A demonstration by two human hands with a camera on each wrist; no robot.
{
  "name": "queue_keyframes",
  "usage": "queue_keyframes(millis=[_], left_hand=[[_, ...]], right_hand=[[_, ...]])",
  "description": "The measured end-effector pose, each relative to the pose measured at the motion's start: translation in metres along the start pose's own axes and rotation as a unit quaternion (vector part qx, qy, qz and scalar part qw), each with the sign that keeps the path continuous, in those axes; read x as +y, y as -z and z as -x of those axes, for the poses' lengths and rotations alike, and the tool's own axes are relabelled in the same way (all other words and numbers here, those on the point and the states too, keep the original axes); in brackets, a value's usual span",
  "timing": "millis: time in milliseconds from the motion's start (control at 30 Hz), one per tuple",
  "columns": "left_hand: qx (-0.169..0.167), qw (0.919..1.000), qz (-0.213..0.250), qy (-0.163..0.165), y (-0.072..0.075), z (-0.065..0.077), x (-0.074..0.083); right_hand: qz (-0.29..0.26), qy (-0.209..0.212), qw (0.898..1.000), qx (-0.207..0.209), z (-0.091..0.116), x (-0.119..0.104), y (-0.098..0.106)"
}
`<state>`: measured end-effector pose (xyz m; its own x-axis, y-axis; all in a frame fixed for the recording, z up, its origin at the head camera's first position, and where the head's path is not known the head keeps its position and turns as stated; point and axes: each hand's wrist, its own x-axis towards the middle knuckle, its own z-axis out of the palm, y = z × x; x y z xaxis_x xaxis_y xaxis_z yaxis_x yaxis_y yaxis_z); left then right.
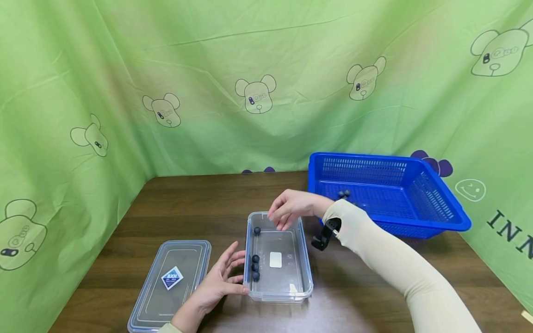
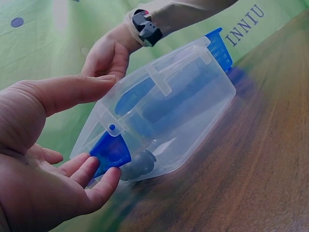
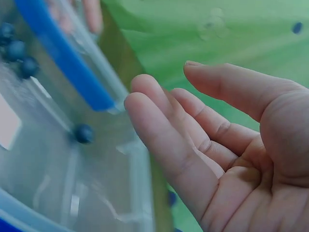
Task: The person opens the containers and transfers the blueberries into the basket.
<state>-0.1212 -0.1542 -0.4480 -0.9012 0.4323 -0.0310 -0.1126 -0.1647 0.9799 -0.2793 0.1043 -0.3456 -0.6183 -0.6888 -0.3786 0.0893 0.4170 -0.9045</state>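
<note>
A clear plastic food container (image 1: 287,273) stands upright without its lid on the table. Along its left side lie several blueberries (image 1: 256,267), with a single blueberry (image 3: 83,134) nearer the far end. My left hand (image 1: 220,282) rests against the container's left wall near the front corner, fingers spread and loosely bent, thumb at the rim. Over the container's far end hovers my right hand (image 1: 287,208); in the right wrist view its palm and loosely bent fingers (image 3: 169,154) hold nothing. The clear lid (image 1: 166,296) lies flat left of the left hand.
A blue plastic basket (image 1: 433,226) stands at the back right, with a few blueberries (image 1: 343,193) in it, partly hidden by the right forearm. The brown wooden table (image 1: 200,199) ends at a green curtain (image 1: 208,55) behind and on both sides.
</note>
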Motion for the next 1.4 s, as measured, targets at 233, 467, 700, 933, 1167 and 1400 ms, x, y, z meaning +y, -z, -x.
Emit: queue_keyframes(millis=[233, 467, 700, 933, 1167, 1400], left_hand=[[-0.003, 1.0, 0.001, 0.003, 0.0, 0.0, 0.0], [-0.002, 1.0, 0.001, 0.002, 0.0, 0.0, 0.0], [-0.003, 1.0, 0.003, 0.003, 0.0, 0.0, 0.0], [-0.005, 1.0, 0.003, 0.002, 0.001, 0.0, -0.001], [-0.009, 1.0, 0.003, -0.001, 0.001, -0.001, -0.001], [-0.006, 1.0, 0.002, 0.0, 0.002, -0.001, -0.002]], right_hand=[[0.015, -0.033, 0.998, -0.043, -0.02, 0.015, -0.027], [0.021, -0.081, 0.995, -0.058, -0.037, 0.028, -0.049], [0.041, -0.123, 0.99, -0.058, -0.049, 0.035, -0.063], [0.06, -0.128, 0.988, -0.066, -0.056, 0.04, -0.073], [0.054, -0.124, 0.99, -0.048, -0.058, 0.043, -0.076], [0.044, -0.118, 0.991, -0.054, -0.058, 0.044, -0.076]])
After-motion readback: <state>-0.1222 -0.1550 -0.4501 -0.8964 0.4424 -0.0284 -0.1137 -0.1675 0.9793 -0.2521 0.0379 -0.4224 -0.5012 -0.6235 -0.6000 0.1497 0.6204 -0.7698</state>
